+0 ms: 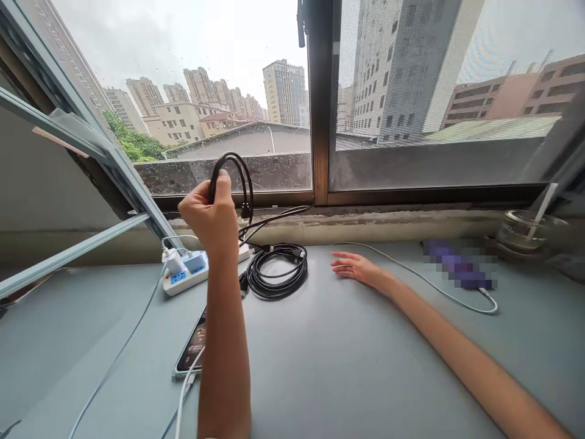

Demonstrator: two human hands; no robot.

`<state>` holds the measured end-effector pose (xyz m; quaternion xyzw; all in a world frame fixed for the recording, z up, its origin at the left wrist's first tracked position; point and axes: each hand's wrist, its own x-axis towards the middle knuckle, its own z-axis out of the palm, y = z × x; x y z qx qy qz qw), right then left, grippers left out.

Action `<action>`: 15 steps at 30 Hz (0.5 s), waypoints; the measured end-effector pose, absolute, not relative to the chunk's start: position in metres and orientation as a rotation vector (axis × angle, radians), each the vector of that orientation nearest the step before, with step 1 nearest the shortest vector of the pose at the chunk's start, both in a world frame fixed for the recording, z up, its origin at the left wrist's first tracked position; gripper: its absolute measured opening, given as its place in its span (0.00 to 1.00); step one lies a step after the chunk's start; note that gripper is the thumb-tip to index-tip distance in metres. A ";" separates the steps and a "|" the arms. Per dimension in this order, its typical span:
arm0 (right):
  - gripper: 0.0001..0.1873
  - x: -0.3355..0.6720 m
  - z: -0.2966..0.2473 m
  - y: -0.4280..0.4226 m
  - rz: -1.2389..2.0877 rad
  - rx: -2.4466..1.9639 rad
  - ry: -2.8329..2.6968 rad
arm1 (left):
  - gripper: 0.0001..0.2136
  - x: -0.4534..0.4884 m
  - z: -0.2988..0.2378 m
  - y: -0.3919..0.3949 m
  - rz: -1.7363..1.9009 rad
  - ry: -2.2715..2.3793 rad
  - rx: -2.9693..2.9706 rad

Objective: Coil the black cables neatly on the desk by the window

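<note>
My left hand [211, 214] is raised above the grey table [347, 360], closed around a loop of black cable [238, 177] that arches over my fingers. The cable runs down to a black coil [276, 271] lying flat on the table. To the right of the coil, my right hand [355, 267] rests flat on the table, fingers stretched out and holding nothing.
A white power strip [187, 274] with plugged chargers lies left of the coil. A phone [194, 344] on a white cable lies near my left forearm. A white cable [434, 286] leads to a blurred purple object [459, 268]. A glass jar [525, 235] stands far right by the window.
</note>
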<state>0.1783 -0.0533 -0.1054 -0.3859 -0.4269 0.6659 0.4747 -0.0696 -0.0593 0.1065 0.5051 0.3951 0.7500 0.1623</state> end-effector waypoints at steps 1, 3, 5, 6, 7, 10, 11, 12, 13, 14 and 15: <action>0.15 0.175 -0.100 -0.055 1.591 -0.966 -1.101 | 0.21 -0.067 0.108 -0.064 2.174 1.068 1.458; 0.16 0.170 -0.084 -0.059 1.495 -0.994 -1.205 | 0.21 -0.063 0.112 -0.074 2.249 0.938 1.459; 0.17 0.163 -0.062 -0.066 1.386 -0.996 -1.283 | 0.22 -0.058 0.116 -0.084 2.232 0.806 1.442; 0.18 0.159 -0.049 -0.072 1.338 -0.982 -1.320 | 0.22 -0.055 0.117 -0.088 2.237 0.739 1.420; 0.20 0.155 -0.037 -0.078 1.290 -0.955 -1.364 | 0.23 -0.051 0.118 -0.092 2.230 0.680 1.402; 0.30 0.139 -0.001 -0.102 1.038 -0.724 -1.627 | 0.24 -0.035 0.117 -0.102 2.133 0.578 1.373; 0.33 0.133 0.009 -0.111 0.989 -0.669 -1.661 | 0.24 -0.029 0.116 -0.106 2.090 0.562 1.364; 0.31 0.127 0.017 -0.119 0.958 -0.637 -1.676 | 0.24 -0.022 0.114 -0.109 2.042 0.553 1.351; 0.25 0.122 0.024 -0.127 0.929 -0.628 -1.673 | 0.24 -0.016 0.113 -0.112 1.991 0.548 1.334; 0.19 0.118 0.028 -0.134 0.892 -0.620 -1.640 | 0.23 -0.011 0.111 -0.115 1.946 0.544 1.308; 0.15 0.115 0.032 -0.140 0.851 -0.618 -1.602 | 0.23 -0.007 0.110 -0.117 1.897 0.547 1.283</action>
